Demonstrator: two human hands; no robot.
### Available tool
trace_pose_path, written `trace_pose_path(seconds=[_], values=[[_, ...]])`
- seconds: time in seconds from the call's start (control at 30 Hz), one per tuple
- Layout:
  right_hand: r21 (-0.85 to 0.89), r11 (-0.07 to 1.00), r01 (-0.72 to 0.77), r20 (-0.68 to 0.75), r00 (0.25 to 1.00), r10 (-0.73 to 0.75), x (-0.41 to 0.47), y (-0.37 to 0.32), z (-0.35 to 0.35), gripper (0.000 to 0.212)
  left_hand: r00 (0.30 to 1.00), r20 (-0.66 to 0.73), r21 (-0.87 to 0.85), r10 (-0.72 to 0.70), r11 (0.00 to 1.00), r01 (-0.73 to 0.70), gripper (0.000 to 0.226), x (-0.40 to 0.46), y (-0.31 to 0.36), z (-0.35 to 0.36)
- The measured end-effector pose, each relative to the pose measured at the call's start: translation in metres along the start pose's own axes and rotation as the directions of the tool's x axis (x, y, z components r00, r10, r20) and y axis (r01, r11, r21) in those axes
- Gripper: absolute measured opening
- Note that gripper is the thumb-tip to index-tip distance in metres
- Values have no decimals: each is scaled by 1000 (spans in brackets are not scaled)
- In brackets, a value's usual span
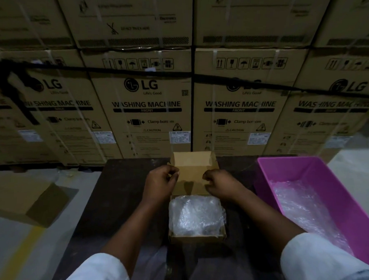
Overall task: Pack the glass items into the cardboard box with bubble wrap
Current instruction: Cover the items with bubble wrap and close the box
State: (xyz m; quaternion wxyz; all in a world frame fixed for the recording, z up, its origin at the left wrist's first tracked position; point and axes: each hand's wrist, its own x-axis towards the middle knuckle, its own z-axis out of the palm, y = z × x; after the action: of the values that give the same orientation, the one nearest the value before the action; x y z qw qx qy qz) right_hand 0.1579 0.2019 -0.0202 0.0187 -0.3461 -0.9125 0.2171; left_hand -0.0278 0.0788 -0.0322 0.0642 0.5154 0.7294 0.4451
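Left hand (160,182): fingers curled, pinching the left edge of the lid flap (192,174).
Right hand (219,184): fingers curled, pinching the flap's right edge.
Cardboard box (196,239): open, on the dark table (116,204), flap raised behind.
Bubble wrap (195,215): fills the box; glass items not discernible.
Pink tub (318,174): right of the box, more wrap inside.
Backdrop: stacked washing machine cartons (147,103).
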Motion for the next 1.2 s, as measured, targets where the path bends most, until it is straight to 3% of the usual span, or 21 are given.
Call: trace_pose_path(seconds=[0.1,0.27,0.4,0.5,0.63,0.9,1.07,1.2], values=[[64,998,-20,-83,996,25,8,-6,-13,33,999,-11,38,-43,998,44,8,16,17,-1],[122,987,-105,-208,970,129,30,-5,-34,22,991,5,164,-133,978,130,27,41,22,-4],[214,948,-234,-288,913,290,44,6,-41,16,979,37,251,-199,950,184,19,56,4,-2],[267,904,-335,-255,880,401,45,17,-37,12,958,52,207,-281,942,265,29,56,-5,3],[373,845,-382,-216,851,480,43,30,-18,10,934,128,237,-334,925,298,20,49,-12,13],[421,800,-428,-74,863,500,60,40,5,27,850,197,250,-488,864,437,41,60,-26,29],[610,659,-441,28,843,538,72,40,11,46,774,249,28,-582,803,595,40,61,-24,36],[832,393,-391,125,823,554,92,55,27,54,681,365,-309,-635,607,732,45,61,-20,41]])
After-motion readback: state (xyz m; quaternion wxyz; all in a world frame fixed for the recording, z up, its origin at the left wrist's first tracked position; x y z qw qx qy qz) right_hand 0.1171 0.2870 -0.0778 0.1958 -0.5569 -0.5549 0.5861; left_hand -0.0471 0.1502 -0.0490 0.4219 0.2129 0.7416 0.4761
